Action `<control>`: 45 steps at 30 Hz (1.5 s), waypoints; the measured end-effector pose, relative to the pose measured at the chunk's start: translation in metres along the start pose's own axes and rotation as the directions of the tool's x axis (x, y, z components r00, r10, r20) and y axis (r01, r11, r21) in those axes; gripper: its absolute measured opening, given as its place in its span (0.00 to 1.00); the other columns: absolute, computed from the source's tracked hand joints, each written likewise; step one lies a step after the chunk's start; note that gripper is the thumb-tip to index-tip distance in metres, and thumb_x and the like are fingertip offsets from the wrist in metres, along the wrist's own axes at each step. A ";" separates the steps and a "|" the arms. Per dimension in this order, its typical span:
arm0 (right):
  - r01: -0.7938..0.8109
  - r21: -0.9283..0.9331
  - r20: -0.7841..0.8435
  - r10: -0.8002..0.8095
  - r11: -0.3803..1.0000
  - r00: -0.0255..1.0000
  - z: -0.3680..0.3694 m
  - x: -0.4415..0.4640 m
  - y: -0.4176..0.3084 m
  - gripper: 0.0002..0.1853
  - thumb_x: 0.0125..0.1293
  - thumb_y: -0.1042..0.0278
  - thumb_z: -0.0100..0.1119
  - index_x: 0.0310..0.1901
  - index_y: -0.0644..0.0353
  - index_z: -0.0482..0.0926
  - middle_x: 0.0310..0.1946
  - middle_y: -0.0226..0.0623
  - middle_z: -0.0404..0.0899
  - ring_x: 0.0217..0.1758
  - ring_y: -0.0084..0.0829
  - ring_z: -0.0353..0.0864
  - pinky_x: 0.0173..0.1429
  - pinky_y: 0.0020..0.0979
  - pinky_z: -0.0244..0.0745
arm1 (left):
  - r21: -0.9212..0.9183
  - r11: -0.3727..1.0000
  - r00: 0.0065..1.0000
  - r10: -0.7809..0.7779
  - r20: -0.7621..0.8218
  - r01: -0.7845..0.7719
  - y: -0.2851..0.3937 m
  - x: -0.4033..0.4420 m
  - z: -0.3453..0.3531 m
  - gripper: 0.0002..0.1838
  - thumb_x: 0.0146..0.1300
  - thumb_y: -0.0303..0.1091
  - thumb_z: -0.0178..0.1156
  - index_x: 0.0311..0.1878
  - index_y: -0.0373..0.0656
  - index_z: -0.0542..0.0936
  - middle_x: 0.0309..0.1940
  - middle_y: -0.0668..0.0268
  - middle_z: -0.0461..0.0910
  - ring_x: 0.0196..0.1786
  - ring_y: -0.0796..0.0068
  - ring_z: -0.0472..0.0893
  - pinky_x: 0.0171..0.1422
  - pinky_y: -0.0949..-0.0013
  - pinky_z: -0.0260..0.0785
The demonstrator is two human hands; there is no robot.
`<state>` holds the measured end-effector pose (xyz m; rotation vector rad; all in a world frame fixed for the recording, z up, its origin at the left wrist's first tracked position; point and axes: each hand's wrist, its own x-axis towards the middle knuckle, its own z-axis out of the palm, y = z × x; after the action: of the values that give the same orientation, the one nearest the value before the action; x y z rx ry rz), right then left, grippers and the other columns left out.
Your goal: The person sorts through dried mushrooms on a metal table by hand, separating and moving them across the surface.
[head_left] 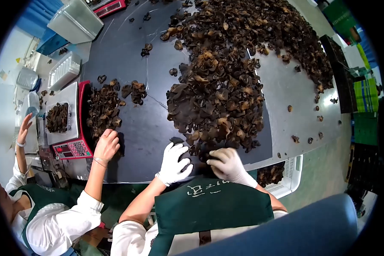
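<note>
Both my hands wear white gloves and are at the front edge of the dark table [132, 123]. My left hand [175, 164] has its fingers apart, beside a few dark pieces at the near side of a large heap of dried black fungus [217, 94]. Close to its right, my right hand [227, 164] is curled with bent fingers over dark pieces at the heap's near edge. What lies under its fingertips is too dark to make out. Between the two hands are some dark pieces.
At left a co-worker's hand [106, 146] touches a smaller fungus pile [104, 109] beside a red scale [84, 119] bearing a filled plastic tray [57, 117]. Their other hand [24, 130] is raised. Clear containers [76, 21] stand upper left. A white basket [292, 175] sits below the table's right side.
</note>
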<state>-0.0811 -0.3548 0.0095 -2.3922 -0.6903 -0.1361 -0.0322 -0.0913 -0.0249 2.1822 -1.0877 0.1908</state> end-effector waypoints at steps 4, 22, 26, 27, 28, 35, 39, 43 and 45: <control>-0.325 -0.239 -0.280 0.256 0.915 0.925 -0.024 0.039 -0.004 0.30 0.53 0.60 0.72 0.60 0.50 0.78 0.64 0.46 0.71 0.67 0.54 0.67 0.68 0.53 0.62 | 0.092 0.960 0.958 -0.250 -0.137 0.264 0.011 0.022 0.009 0.34 0.46 0.47 0.74 0.59 0.51 0.80 0.70 0.46 0.64 0.73 0.37 0.61 0.75 0.31 0.48; -0.249 -0.222 -0.059 0.241 0.943 0.969 -0.021 0.004 -0.012 0.31 0.54 0.61 0.71 0.62 0.54 0.77 0.68 0.48 0.68 0.68 0.57 0.64 0.71 0.58 0.59 | 0.035 0.907 0.905 -0.421 0.065 0.420 0.015 -0.028 -0.021 0.40 0.49 0.56 0.72 0.67 0.55 0.76 0.78 0.45 0.51 0.79 0.31 0.48 0.77 0.27 0.35; -0.017 -0.195 0.220 0.060 0.981 0.974 -0.001 0.005 -0.017 0.34 0.53 0.61 0.71 0.64 0.51 0.75 0.67 0.38 0.71 0.71 0.59 0.64 0.68 0.59 0.65 | 0.156 0.942 0.913 -0.328 0.241 0.297 0.033 -0.019 0.001 0.37 0.51 0.58 0.71 0.65 0.57 0.78 0.75 0.47 0.56 0.78 0.33 0.48 0.76 0.24 0.34; 0.049 -0.110 0.222 -0.024 0.993 0.975 0.008 0.003 -0.013 0.32 0.53 0.63 0.70 0.63 0.49 0.75 0.67 0.37 0.71 0.70 0.56 0.66 0.69 0.56 0.66 | 0.180 0.930 0.918 -0.352 0.181 0.321 0.026 -0.021 0.001 0.36 0.50 0.57 0.71 0.64 0.57 0.79 0.75 0.47 0.57 0.78 0.33 0.50 0.75 0.24 0.36; 0.116 -0.024 0.217 -0.109 0.993 0.970 0.015 0.002 -0.009 0.31 0.54 0.65 0.69 0.63 0.47 0.76 0.67 0.36 0.72 0.69 0.53 0.68 0.70 0.53 0.67 | 0.203 0.916 0.919 -0.375 0.120 0.347 0.018 -0.023 -0.002 0.36 0.50 0.57 0.71 0.63 0.57 0.79 0.75 0.48 0.58 0.77 0.33 0.51 0.75 0.24 0.37; -0.121 0.164 0.038 0.116 0.979 0.992 -0.032 0.008 -0.017 0.19 0.56 0.78 0.64 0.51 0.58 0.81 0.51 0.40 0.84 0.52 0.42 0.83 0.55 0.38 0.77 | 0.204 0.822 0.846 -0.504 -0.173 0.532 -0.003 -0.052 -0.032 0.43 0.46 0.46 0.77 0.68 0.46 0.72 0.75 0.45 0.56 0.75 0.38 0.58 0.77 0.39 0.49; -0.227 0.014 -0.121 0.227 0.974 0.966 -0.027 0.011 0.000 0.10 0.57 0.77 0.64 0.42 0.57 0.84 0.38 0.39 0.85 0.38 0.41 0.82 0.45 0.39 0.76 | 0.139 0.821 0.832 -0.538 -0.137 0.554 0.011 -0.071 -0.037 0.48 0.47 0.43 0.75 0.72 0.41 0.66 0.75 0.44 0.56 0.75 0.37 0.58 0.77 0.40 0.49; -0.265 -0.234 -0.106 0.246 0.935 0.963 -0.013 0.045 0.002 0.25 0.53 0.73 0.71 0.56 0.57 0.80 0.49 0.40 0.84 0.45 0.41 0.81 0.51 0.37 0.75 | 0.158 0.826 0.841 -0.529 -0.112 0.540 0.024 -0.082 -0.026 0.50 0.48 0.46 0.76 0.74 0.40 0.64 0.74 0.41 0.57 0.76 0.37 0.58 0.78 0.37 0.46; -0.215 -0.376 -0.038 0.217 0.901 0.975 0.004 0.055 0.012 0.22 0.54 0.69 0.70 0.53 0.56 0.81 0.45 0.36 0.84 0.43 0.39 0.80 0.49 0.37 0.73 | 0.150 0.821 0.835 -0.537 -0.119 0.550 0.028 -0.083 -0.023 0.51 0.48 0.50 0.76 0.74 0.40 0.65 0.74 0.40 0.57 0.76 0.36 0.58 0.78 0.35 0.46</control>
<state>-0.0286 -0.3355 0.0141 -2.8224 -0.4211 -0.1824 -0.1025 -0.0343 -0.0271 2.5313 -0.3767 0.1064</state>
